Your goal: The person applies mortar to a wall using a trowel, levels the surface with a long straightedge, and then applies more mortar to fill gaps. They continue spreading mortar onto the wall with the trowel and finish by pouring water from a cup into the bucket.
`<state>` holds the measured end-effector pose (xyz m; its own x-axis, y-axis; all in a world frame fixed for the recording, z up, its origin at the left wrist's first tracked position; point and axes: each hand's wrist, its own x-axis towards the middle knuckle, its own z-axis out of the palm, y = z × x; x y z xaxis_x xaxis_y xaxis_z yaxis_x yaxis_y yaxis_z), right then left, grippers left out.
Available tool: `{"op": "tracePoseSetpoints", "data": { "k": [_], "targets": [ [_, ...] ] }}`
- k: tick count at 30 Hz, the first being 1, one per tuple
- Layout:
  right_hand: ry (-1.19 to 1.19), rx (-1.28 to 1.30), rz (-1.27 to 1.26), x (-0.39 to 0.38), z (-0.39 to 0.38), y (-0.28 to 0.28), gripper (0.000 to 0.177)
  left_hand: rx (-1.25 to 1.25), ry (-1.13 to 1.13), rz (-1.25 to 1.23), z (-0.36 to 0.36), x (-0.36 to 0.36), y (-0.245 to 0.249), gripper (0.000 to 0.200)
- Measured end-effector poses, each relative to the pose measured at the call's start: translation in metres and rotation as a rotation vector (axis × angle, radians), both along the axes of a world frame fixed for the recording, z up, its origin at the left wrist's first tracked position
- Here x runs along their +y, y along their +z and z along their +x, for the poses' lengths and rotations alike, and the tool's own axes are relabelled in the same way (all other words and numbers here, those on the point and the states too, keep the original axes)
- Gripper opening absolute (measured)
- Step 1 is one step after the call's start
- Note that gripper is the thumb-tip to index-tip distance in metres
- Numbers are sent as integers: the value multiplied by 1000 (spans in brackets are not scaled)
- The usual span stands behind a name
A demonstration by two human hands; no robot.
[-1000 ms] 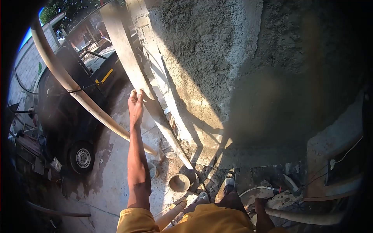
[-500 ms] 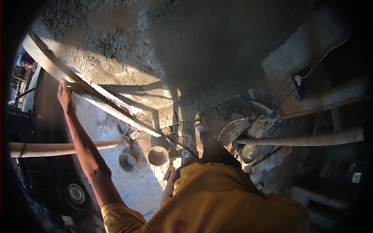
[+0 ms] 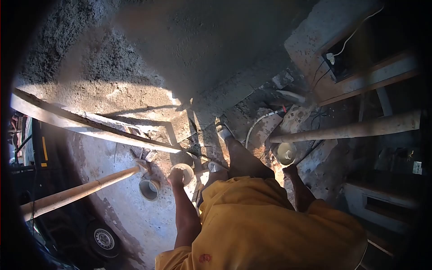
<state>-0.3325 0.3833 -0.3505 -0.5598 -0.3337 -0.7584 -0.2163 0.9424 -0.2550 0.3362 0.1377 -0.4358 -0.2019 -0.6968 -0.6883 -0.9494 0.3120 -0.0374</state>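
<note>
Left hand (image 3: 175, 177) down in front of pale bucket (image 3: 186, 172), grip can't tell, right hand (image 3: 290, 171) just below second bucket (image 3: 285, 153), grip can't tell, wooden pole (image 3: 76, 192) at left

dusty concrete ground (image 3: 118, 211) bears an open bucket (image 3: 149, 189) and rubble (image 3: 143, 155).

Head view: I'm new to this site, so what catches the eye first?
The rough plastered wall fills the top, sunlit at left, with a long plank slanting along its base. Below, the yellow shirt dominates; the left hand hangs by a bucket, the right hand near a second bucket.
</note>
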Motion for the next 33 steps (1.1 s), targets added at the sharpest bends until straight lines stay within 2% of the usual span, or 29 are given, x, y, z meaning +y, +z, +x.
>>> {"op": "tracePoseSetpoints", "data": {
  "k": [2, 3, 4, 5, 6, 8, 9, 10, 12, 13, 15, 17, 18, 19, 20, 21, 22, 23, 25, 26, 31, 33],
  "targets": [
    [77, -30, -10, 35, -10, -23, 47, 50, -65, 161, -53, 82, -29, 29],
    [118, -46, -16, 49, -14, -34, 62, 71, -84, 215, -72, 102, -19, 25],
    [117, -186, 70, 60, -17, -46, 86, 65, 140, 294, -68, 104, 8, 24],
    [477, -110, 66, 77, -23, -71, 57, 49, -221, 196, -41, 126, -26, 13],
    [821, 24, 40, 93, -29, -96, 32, 420, 618, 152, -28, 120, -27, 11],
    [711, -21, 86, 95, -20, -89, 28, 1112, 2306, 29, -13, 107, -13, 28],
    [673, -30, 98, 98, -17, -84, 26, 1126, 2294, -16, -6, 92, 22, 30],
    [650, -38, 102, 100, -16, -78, 24, 1005, 2253, -151, 6, 81, 16, 35],
    [632, -30, 64, 88, -13, -83, 24, 942, 2201, -268, 9, 54, 72, 39],
    [613, -20, 41, 74, -12, -86, 24, 1108, 2185, -394, 14, 45, 74, 45],
    [537, 2, -1, 46, -11, -95, 27, 1012, 2245, -536, 9, 22, 82, 52],
    [383, 30, -45, 19, -19, -96, 31, 1169, 2094, -454, 13, 26, 68, 48],
    [9, -106, -96, -10, -8, -56, 29, 1124, 2062, -499, -1, 23, 66, 42],
    [202, 65, -203, -20, -17, -82, 29, 1077, 2030, -543, -15, 19, 63, 36],
    [-23, -35, -211, -42, -8, -41, 26, 1090, 2005, -509, -27, 16, 53, 35],
    [188, 263, -322, -39, -17, -73, 30, 1114, 1962, -415, -43, 13, 43, 33],
    [252, 249, -185, -60, -4, -31, 18, 1156, 1888, -252, -58, 16, 27, 32],
    [-4, 83, -210, -87, 25, 56, 19, 1198, 1791, -88, -67, 17, 2, 30],
    [-271, -140, -233, -66, 20, 3, 21, 1261, 1554, 188, -79, 20, -32, 28],
    [-246, -130, -230, -58, 32, 21, 23, 1188, 1536, 245, -90, 28, -28, 29],
    [-116, -138, -17, 3, 75, 6, 26, 895, 1623, 314, -106, 28, 32, 34],
    [-74, -124, -58, 17, 89, -4, 25, 813, 1595, 284, -97, 25, 58, 36]
  ]
}}
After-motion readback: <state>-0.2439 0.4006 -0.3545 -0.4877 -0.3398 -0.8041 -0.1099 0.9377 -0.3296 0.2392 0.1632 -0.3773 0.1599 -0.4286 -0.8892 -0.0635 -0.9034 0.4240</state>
